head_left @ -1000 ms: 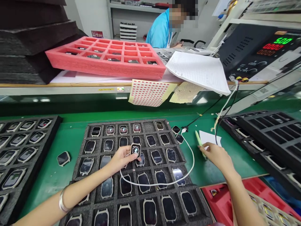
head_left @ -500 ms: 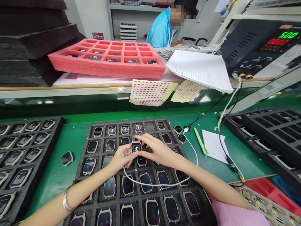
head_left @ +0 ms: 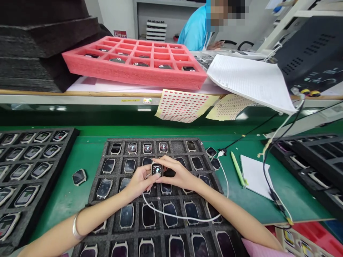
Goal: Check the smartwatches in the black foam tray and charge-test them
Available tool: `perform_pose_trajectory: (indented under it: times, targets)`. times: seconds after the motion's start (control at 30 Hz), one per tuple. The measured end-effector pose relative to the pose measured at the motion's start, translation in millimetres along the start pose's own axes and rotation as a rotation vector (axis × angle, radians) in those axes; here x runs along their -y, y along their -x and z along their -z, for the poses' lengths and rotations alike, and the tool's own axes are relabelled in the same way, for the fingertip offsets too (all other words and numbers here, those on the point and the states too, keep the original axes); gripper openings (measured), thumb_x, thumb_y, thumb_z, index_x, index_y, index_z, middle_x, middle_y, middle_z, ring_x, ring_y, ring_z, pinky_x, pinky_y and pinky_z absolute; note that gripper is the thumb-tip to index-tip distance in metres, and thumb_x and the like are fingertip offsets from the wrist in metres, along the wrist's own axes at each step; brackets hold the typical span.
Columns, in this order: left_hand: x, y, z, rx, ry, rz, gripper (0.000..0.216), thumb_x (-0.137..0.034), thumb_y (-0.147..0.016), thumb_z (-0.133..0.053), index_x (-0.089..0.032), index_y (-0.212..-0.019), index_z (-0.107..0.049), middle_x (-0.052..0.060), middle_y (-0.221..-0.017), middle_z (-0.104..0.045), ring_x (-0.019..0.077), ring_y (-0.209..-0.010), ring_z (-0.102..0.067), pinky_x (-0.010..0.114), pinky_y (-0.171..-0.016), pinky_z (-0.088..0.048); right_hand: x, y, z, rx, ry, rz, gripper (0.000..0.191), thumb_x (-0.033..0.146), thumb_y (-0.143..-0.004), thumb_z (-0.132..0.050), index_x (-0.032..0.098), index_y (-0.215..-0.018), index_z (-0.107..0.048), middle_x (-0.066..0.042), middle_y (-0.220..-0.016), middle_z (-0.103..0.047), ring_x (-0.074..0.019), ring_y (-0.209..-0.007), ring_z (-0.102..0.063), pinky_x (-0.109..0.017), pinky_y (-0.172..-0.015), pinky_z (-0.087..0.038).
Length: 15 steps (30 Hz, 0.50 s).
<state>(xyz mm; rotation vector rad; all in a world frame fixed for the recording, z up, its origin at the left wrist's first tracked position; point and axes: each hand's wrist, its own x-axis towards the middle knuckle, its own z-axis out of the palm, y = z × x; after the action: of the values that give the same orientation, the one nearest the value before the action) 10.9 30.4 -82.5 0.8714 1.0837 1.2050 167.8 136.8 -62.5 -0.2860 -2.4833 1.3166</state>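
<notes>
My left hand (head_left: 138,182) pinches a small smartwatch body (head_left: 157,169) with a lit screen, holding it upright over the black foam tray (head_left: 103,162). My right hand (head_left: 179,175) is closed against the watch's right side, fingers curled round it. A white cable (head_left: 184,216) loops from under the hands across the tray to a plug near the tray's far right corner. The tray holds several watch bodies in its cells, most with dark screens; three in the back row (head_left: 147,147) are lit.
A second black tray of watches (head_left: 25,167) lies left, with one loose watch (head_left: 79,176) on the green mat. A green pen (head_left: 237,168) and white paper (head_left: 254,175) lie right, beside empty black trays (head_left: 316,157). A pink foam tray (head_left: 134,67) sits on the shelf; a person in blue works behind.
My right hand left the pen at the right, crossed over to the watch and closed on its side. The left hand kept holding the watch. The view shifted slightly right.
</notes>
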Motion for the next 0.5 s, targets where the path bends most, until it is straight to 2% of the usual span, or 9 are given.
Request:
perform_pose_trajectory:
  times: [0.13, 0.33, 0.5]
  targets:
    - [3.7, 1.9, 1.3, 0.018, -0.018, -0.017, 0.038, -0.043, -0.076, -0.067, -0.012, -0.096, -0.062, -0.002, -0.067, -0.053, 0.0015, -0.037, -0.034, 0.016, -0.035, -0.028, -1.2, 0.7, 0.3, -0.003, 0.000, 0.011, 0.060, 0.027, -0.082, -0.068, 0.025, -0.136, -0.041, -0.005, -0.104, -0.052, -0.0184, -0.097, -0.053, -0.034, -0.086, -0.045]
    - [4.8, 3.7, 0.5, 0.016, -0.051, -0.032, 0.041, -0.045, -0.076, -0.066, -0.012, -0.100, -0.061, -0.001, -0.071, -0.055, 0.0013, -0.037, -0.034, 0.017, -0.034, -0.030, -1.8, 2.7, -0.5, 0.003, -0.013, 0.037, 0.060, 0.028, -0.083, -0.067, 0.025, -0.137, -0.040, -0.006, -0.106, -0.051, -0.0189, -0.097, -0.052, -0.035, -0.086, -0.045]
    - [3.2, 3.7, 0.5, 0.032, -0.019, -0.076, 0.039, -0.038, -0.080, -0.064, -0.016, -0.111, -0.054, -0.004, -0.069, -0.052, 0.0012, -0.037, -0.036, 0.014, -0.034, -0.030, 1.3, 2.4, 1.1, 0.001, -0.050, -0.021, 0.059, 0.034, -0.085, -0.064, 0.025, -0.138, -0.040, -0.006, -0.104, -0.050, -0.0193, -0.096, -0.053, -0.036, -0.087, -0.045]
